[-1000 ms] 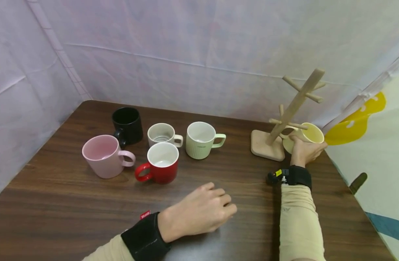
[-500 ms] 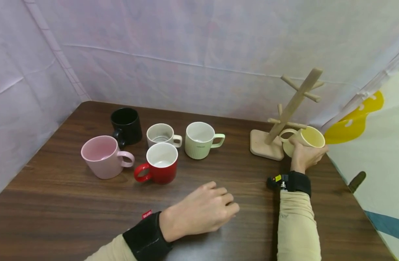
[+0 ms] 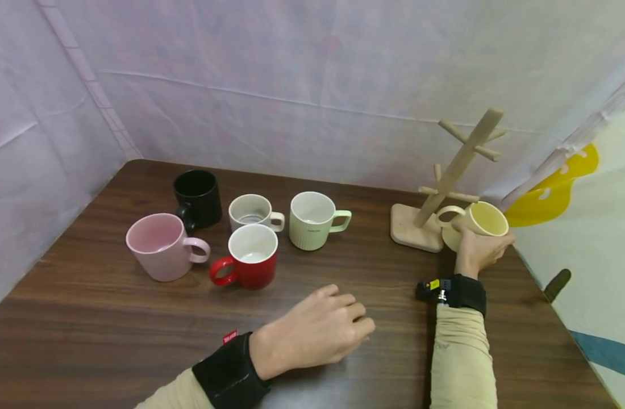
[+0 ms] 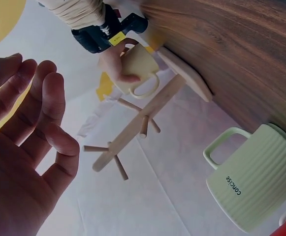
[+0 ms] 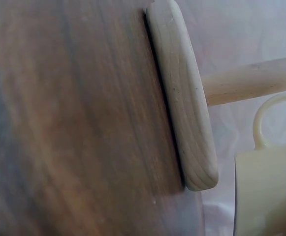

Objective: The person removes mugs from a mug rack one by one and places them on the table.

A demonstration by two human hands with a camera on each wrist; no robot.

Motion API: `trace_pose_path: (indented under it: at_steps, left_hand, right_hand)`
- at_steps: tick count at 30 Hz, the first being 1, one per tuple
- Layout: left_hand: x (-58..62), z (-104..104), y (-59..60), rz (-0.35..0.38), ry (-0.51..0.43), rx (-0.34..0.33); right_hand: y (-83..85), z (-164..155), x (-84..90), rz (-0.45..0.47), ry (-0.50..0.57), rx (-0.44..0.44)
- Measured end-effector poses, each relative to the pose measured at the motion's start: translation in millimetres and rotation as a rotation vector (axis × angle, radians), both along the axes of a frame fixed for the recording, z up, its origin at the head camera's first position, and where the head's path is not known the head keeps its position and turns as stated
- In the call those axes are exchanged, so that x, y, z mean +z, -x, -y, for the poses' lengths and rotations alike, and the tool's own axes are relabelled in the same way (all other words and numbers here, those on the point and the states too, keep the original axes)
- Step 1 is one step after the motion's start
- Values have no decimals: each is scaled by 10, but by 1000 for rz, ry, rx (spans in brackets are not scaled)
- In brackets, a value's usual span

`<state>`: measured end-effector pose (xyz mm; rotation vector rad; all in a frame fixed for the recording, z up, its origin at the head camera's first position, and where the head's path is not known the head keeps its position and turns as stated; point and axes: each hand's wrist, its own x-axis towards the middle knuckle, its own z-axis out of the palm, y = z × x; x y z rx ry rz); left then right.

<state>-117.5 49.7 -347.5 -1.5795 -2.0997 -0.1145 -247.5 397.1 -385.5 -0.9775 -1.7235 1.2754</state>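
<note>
My right hand (image 3: 480, 250) grips a pale yellow mug (image 3: 488, 218) beside the wooden mug tree (image 3: 453, 170), near the table's right edge. The mug tilts, and its handle (image 3: 449, 211) points left toward the stand. In the left wrist view the handle lies close to a lower peg (image 4: 129, 104); whether they touch I cannot tell. The right wrist view shows the mug body (image 5: 268, 191) beside the stand's base (image 5: 184, 98), with the fingers almost wholly out of frame. Over the front of the table my left hand (image 3: 317, 329) holds nothing, its fingers loosely bent.
Left of the stand are a pale green mug (image 3: 309, 227), a small off-white cup (image 3: 251, 210), a red mug (image 3: 256, 270), a black mug (image 3: 202, 199) and a pink mug (image 3: 161, 253). White fabric (image 3: 292, 85) hangs behind the table (image 3: 113, 329).
The yellow mug has tipped slightly toward me and come a little lower in the head view, baring more of its handle. The left hand has hardly moved.
</note>
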Motion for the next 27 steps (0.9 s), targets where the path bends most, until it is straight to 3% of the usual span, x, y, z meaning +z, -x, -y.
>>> trace_pose_path:
  at_steps: [18,27]
  left_hand:
    - [63,62,88,-78,-83,18]
    - [106,95,104,-63,-103,25]
  right_hand:
    - [-113,-20,98,-7,18,-15]
    - [-165,-8,191,-23,5,-2]
